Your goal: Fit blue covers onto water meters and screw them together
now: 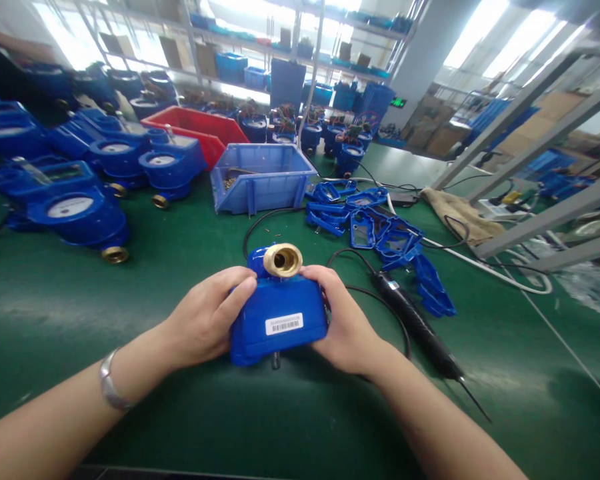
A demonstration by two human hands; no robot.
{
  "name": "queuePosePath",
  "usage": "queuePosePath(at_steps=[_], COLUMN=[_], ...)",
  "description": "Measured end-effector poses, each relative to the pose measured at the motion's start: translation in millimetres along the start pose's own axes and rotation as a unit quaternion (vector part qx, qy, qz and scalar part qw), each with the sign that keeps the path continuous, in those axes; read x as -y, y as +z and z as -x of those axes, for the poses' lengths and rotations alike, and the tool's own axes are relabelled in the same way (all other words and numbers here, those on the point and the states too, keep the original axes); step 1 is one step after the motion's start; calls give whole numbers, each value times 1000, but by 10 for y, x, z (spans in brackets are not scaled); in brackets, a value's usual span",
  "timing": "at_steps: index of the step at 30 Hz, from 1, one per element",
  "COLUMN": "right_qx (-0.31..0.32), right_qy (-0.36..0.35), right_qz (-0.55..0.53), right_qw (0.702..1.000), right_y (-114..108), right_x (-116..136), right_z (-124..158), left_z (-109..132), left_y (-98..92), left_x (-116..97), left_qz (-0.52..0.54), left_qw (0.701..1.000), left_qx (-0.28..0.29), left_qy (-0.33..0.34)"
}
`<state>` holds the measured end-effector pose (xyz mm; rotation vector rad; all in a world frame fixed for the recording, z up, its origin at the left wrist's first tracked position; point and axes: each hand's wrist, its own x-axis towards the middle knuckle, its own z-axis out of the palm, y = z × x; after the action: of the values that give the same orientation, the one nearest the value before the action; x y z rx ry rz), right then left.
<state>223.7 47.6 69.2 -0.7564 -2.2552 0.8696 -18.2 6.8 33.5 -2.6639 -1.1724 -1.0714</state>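
Note:
Between my two hands is a blue water meter [250,333] with a brass threaded pipe end facing me and a white barcode label on its flat side. My left hand [213,317] grips its left side, thumb along the top edge. On the opposite side, my right hand [347,320] wraps round the housing, fingers partly hidden behind it. A black electric screwdriver [420,327] lies on the green table to the right, its bit pointing toward me. Behind it are several blue plastic cover frames [375,223] in a loose pile.
Several blue water meters [75,207] stand on the left. A light blue bin [263,187] holding small brass-coloured parts sits in front of a red bin [195,130]. Cables cross the table, and a grey metal frame [545,193] rises at the right by a brown cloth [455,213].

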Motion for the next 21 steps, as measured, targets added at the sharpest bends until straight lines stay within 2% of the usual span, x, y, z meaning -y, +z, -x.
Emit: queuePosePath(at_steps=[2,4,6,7,8,9,10,11,12,13,14,15,17,19,21], right_qx=[-35,-69,-101,-117,-127,-135,-141,-145,-148,-148,-146,-142,-125,-72,4], right_qy=[-33,-39,-34,-33,-33,-34,-36,-41,-50,-60,-73,-86,-101,-100,-95], right_qz=[25,43,54,59,63,69,76,84,94,103,112,122,146,176,193], right_qw=[999,996,993,991,989,988,986,985,983,982,980,978,976,977,977], right_y=[121,202,244,256,269,286,309,340,377,417,454,480,475,368,178], right_x=[-64,-120,-160,-177,-194,-212,-233,-256,-280,-302,-318,-325,-299,-217,-103], right_z=[71,121,163,185,210,238,270,304,341,377,413,447,501,535,542], left_z=[65,87,63,35,1,-37,-75,-111,-143,-169,-188,-200,-205,-190,-166], left_y=[83,136,157,157,154,149,144,140,137,137,139,142,152,161,171], left_x=[75,82,26,-15,-59,-101,-138,-170,-194,-213,-226,-233,-233,-220,-206], left_qz=[21,39,88,144,228,333,442,539,616,674,713,737,753,744,728], left_qw=[999,994,967,934,879,796,697,602,521,460,419,394,372,373,390], left_qx=[-1,-2,-14,-23,-23,-14,5,25,46,60,63,59,51,48,56], left_qy=[-30,-107,-239,-325,-419,-505,-564,-589,-589,-575,-559,-546,-541,-553,-561])
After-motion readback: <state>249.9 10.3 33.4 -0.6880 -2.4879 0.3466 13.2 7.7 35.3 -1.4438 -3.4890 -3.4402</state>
